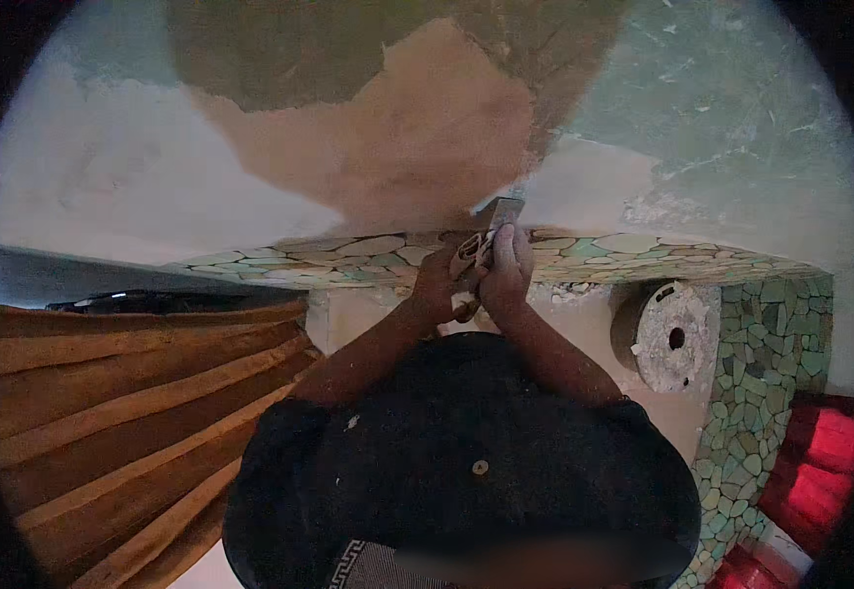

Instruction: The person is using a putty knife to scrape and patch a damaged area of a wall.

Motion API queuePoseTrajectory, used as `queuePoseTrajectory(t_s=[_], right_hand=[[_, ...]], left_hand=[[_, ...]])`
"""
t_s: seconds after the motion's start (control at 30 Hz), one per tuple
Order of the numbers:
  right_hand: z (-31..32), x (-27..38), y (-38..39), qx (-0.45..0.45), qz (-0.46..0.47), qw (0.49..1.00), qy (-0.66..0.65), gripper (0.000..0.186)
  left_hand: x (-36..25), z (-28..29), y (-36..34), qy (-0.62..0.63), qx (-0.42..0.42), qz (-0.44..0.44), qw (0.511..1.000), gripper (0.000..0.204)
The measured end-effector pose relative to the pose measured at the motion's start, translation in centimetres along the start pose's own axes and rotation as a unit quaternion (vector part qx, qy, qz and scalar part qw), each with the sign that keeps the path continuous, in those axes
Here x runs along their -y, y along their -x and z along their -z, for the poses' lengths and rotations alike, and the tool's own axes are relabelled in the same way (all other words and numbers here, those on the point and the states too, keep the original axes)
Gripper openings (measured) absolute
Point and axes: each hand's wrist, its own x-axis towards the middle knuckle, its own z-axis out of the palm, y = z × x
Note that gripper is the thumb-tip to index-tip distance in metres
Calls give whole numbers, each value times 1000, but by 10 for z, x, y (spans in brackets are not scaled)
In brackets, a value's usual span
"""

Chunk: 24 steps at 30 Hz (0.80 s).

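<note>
Both my hands are close together at the foot of the wall, just left and right of each other. My right hand (507, 270) is closed around a putty knife (507, 209), its flat grey blade pointing up at the wall. Pressed up beside it, my left hand (435, 282) grips a folded beige piece (468, 252) that looks like cloth or paper. The blade is at the lower edge of a bare brown patch (397, 147) on the wall (279, 206); whether it touches is hard to tell. Pale and greenish coats surround that patch.
A band of stone-patterned tile (633, 250) runs below the wall and turns down at the right (771, 344). A round, plaster-spattered drum or spool (667, 334) stands right of my arms. Brown folded sheeting (142, 412) fills the left. Red objects (825, 461) lie far right.
</note>
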Motion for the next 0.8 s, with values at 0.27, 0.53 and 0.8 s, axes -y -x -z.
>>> queuePoseTrajectory(t_s=[0.27, 0.53, 0.8], right_hand=[[-2, 5, 5, 2, -62, 998, -29, 31], [-3, -1, 5, 10, 2, 1000, -24, 29], [4, -13, 18, -39, -114, 977, -176, 28]], left_hand=[[25, -7, 10, -11, 0, 196, 981, 62], [12, -1, 13, 121, 4, 102, 987, 66], [15, -30, 29, -32, -13, -1, 999, 80]])
